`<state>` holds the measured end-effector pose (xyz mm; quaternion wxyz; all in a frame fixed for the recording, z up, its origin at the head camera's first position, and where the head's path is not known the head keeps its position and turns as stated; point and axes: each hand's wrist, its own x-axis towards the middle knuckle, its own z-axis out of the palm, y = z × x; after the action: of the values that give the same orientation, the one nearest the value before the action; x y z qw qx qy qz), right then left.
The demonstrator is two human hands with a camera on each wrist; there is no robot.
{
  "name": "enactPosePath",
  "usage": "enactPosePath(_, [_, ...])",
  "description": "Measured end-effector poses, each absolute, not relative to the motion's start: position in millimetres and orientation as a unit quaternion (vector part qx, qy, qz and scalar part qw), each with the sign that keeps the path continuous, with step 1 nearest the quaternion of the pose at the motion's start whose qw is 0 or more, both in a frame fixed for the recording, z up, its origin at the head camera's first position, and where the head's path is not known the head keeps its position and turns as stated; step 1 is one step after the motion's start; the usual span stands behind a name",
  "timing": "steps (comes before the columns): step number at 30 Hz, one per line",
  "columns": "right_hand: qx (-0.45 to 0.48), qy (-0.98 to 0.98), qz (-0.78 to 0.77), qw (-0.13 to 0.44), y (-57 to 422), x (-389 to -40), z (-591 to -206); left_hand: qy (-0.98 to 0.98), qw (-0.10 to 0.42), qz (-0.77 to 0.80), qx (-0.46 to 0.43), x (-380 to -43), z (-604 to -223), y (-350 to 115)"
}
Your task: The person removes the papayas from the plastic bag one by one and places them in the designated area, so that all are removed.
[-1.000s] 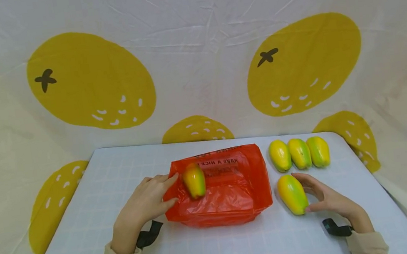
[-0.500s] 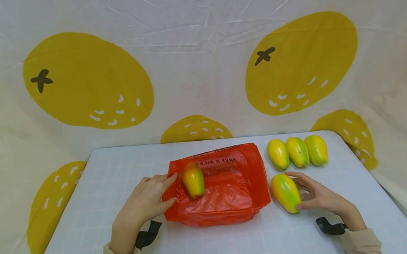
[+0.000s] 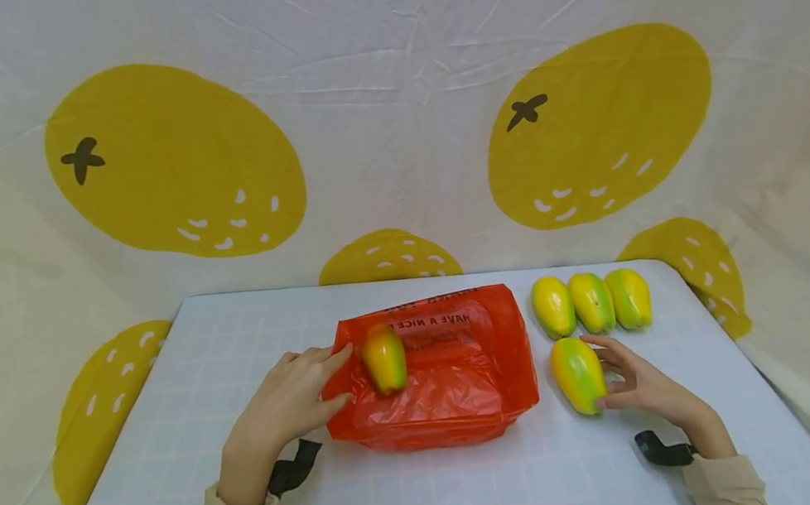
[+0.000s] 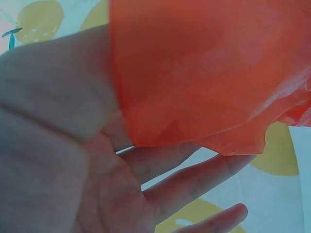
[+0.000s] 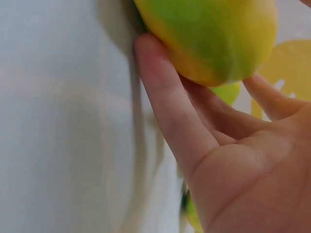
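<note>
A red plastic bag lies on the table with one yellow-green papaya at its left part. At the bag's left edge is my left hand, thumb and index finger spread apart against the plastic. In the left wrist view, red film covers part of that hand, and its other fingers are straight. My right hand holds another papaya from its right side, between thumb and fingers, just right of the bag. The right wrist view shows fingertips against this papaya.
Three more papayas stand in a row at the back right, behind the held one. The white table ends at a hanging cloth printed with big yellow fruits.
My right hand and its papaya shifted left towards the bag, then back a little to the right and away from me. My left hand and the bag have stayed in place.
</note>
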<state>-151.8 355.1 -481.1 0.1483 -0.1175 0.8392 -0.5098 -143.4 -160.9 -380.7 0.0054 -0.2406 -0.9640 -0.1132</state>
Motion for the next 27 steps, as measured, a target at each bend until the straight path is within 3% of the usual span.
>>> enactPosePath(27, [-0.109,0.847,-0.505,0.124,361.9,-153.1,-487.1,-0.962,0.009,-0.117,-0.246,-142.7,-379.8,-159.7])
